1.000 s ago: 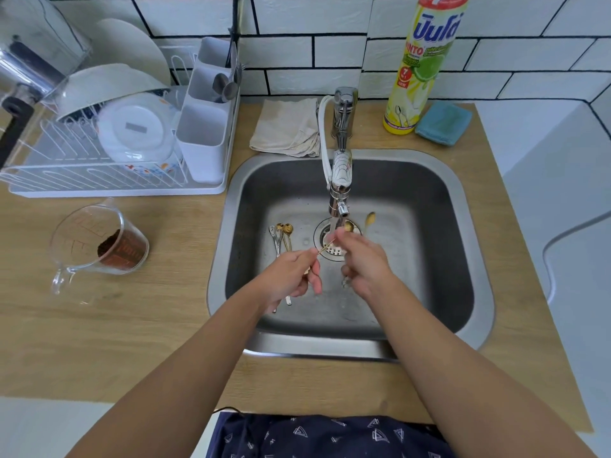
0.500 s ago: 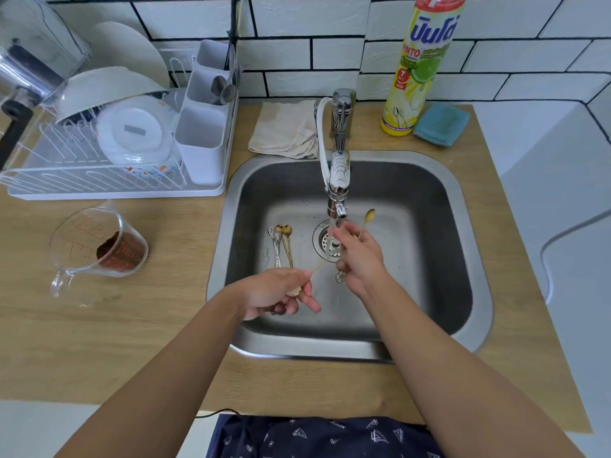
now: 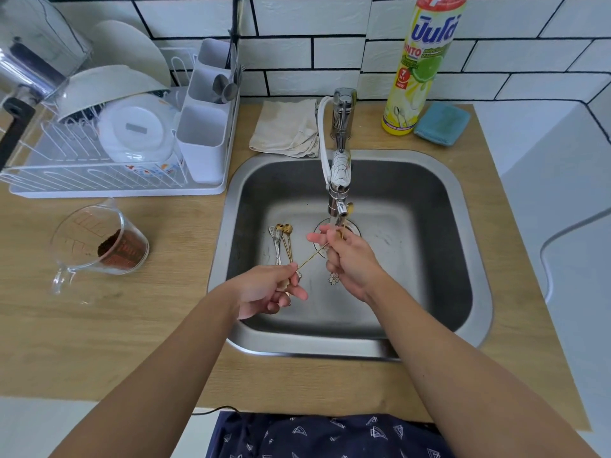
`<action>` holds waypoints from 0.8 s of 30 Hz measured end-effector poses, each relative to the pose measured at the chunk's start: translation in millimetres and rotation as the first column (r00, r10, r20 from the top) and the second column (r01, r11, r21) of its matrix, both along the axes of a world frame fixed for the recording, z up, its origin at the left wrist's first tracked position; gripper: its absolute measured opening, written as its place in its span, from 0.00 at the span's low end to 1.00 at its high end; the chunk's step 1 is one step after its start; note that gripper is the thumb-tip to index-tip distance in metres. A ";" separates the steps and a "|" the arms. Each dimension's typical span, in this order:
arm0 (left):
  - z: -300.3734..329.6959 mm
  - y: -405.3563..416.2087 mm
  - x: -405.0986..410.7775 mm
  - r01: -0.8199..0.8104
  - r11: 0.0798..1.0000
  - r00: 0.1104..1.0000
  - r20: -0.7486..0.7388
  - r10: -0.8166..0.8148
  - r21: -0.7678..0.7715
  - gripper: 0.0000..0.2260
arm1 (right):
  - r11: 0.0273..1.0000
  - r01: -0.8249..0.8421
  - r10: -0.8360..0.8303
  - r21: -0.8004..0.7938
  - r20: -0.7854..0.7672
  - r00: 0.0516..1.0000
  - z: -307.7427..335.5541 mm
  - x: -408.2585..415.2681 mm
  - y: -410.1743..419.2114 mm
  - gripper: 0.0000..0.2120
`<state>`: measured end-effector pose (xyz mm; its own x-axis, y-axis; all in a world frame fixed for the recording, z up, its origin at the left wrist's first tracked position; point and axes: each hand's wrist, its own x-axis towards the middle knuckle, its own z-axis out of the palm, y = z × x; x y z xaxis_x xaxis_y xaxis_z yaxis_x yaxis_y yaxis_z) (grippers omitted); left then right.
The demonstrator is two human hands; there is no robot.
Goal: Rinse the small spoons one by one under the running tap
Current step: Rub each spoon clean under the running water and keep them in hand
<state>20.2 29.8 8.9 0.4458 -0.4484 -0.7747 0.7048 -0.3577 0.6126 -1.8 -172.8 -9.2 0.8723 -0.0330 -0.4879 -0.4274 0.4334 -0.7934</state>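
Both forearms reach in over the front rim of the steel sink point(image 3: 317, 350). Left hand point(image 3: 267, 290) low over the near-left part of the basin, fingers curled, thumb and forefinger pinching the near end of a thin gold spoon point(image 3: 312, 256); more handles seem bunched in that fist, can't tell how many. The gold spoon slants up and right to the right hand point(image 3: 347, 259), whose fingers close around its far end just under the tap point(image 3: 339, 186) spout. Right hand also grips a second spoon: flower-shaped handle end point(image 3: 334, 278) pokes out below the palm, gold bowl tip shows beside the spout. Water stream hard to make out. Three or so small spoons point(image 3: 282, 241) lie together on the basin floor, left of the drain point(image 3: 355, 229). Left counter: glass measuring jug point(image 3: 99, 242) with brown grounds. Farther back: dish rack point(image 3: 109, 160) with bowls and cutlery caddy, folded cloth point(image 3: 286, 128) behind the sink, dish soap bottle point(image 3: 421, 64), blue sponge point(image 3: 441, 123) against the tiles.
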 end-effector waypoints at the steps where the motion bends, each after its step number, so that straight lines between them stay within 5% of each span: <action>1: 0.2 -0.9 -0.1 0.032 0.999 0.999 0.035 -0.033 0.012 0.16 | 1.000 0.018 -0.018 -0.002 -0.015 1.000 -0.8 0.4 0.5 0.12; 5: -1.7 -3.6 0.0 0.058 0.998 0.993 0.099 -0.056 -0.018 0.16 | 0.992 0.106 -0.101 0.072 -0.065 0.993 -3.8 1.0 1.0 0.17; 14: -1.8 -5.1 -1.2 0.102 0.989 0.982 0.148 -0.118 0.107 0.16 | 0.996 0.058 -0.062 -0.067 -0.048 0.997 -4.4 -1.2 -4.0 0.14; 18: 4.8 -21.7 -7.3 0.151 0.905 0.763 0.535 -0.363 0.399 0.10 | 0.992 0.120 -0.125 -0.046 -0.116 0.985 -3.7 2.6 3.5 0.20; 21: 5.6 -36.7 -13.0 0.151 0.846 0.565 0.658 -0.499 0.512 0.07 | 0.990 0.138 -0.136 0.012 -0.112 0.984 0.0 3.3 9.8 0.17; 22: 6.3 -38.8 -14.0 0.134 0.852 0.560 0.671 -0.487 0.506 0.07 | 0.990 0.129 -0.124 0.051 -0.091 0.988 1.2 3.3 9.7 0.16; 24: 9.2 -37.8 -14.7 0.093 0.933 0.719 0.625 -0.305 0.348 0.09 | 0.995 0.071 -0.070 0.073 -0.025 0.997 3.5 2.3 6.7 0.13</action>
<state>5.5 -8.0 18.1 0.8127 -0.4055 -0.4185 0.0510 -0.6660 0.7442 0.5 -166.1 -5.8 0.8581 -0.0573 -0.5102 -0.4106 0.5201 -0.7490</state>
